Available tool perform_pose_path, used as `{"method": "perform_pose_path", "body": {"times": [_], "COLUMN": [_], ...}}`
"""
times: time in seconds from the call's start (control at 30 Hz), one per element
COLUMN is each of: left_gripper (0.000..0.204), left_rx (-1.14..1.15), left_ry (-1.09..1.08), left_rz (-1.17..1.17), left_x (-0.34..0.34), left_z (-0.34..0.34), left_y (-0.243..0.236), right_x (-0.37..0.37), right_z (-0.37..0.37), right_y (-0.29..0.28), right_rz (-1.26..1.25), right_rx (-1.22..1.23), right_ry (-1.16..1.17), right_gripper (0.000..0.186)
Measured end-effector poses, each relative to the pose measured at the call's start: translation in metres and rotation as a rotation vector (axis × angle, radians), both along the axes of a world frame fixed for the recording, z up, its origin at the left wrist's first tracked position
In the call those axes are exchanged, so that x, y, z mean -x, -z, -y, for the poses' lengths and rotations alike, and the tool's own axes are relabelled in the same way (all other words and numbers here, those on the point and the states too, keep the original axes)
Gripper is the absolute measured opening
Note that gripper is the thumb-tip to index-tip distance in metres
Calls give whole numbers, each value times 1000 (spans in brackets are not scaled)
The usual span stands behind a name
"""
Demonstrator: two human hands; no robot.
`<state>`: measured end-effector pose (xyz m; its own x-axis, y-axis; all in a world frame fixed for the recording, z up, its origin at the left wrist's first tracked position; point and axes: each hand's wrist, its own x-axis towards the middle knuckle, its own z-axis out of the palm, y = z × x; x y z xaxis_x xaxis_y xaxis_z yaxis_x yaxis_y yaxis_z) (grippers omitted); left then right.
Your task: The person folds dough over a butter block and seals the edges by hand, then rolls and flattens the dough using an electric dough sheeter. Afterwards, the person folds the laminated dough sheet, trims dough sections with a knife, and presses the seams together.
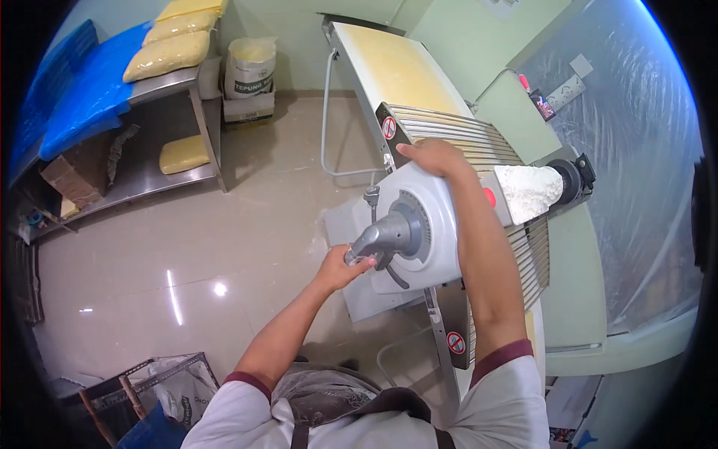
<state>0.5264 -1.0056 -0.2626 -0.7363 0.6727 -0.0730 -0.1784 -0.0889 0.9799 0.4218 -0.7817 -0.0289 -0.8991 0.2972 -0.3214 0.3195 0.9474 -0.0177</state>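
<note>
A dough sheeter with a light grey housing (446, 217) stands in front of me. On its side is a dial with a grey lever handle (385, 233). My left hand (342, 269) is closed around the lower end of this handle, with the thumb along it. Over the far edge of the housing lies my right hand (436, 157), one digit stretched out to the left; its other fingers are partly hidden. White flour heaps in a tray (505, 196) on top of the machine, right of my right forearm. Metal bar guards (456, 123) flank the housing.
A sheet of yellowish dough (404, 67) lies on the far conveyor. At the left, a steel table (168, 84) carries blue plastic and wrapped yellow slabs (168, 56). A flour sack (250, 67) stands beyond it. A metal rack (142, 374) is at the lower left.
</note>
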Motion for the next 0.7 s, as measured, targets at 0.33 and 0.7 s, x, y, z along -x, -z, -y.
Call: {"method": "perform_pose_path", "body": {"times": [0.33,0.7], "left_gripper": [33,29], "left_rx": [99,24], "left_ry": [-129,-120], "left_rz": [-309,-556], "left_x": [9,33], "left_z": [-2,-1], "left_y": [-11,-4], "right_x": [29,27], "right_z": [-22,-6], "right_y": [11,-4], "right_rz": [122,179], "right_rx": [11,-11], "right_ry": [108,120], "right_gripper": [71,86]}}
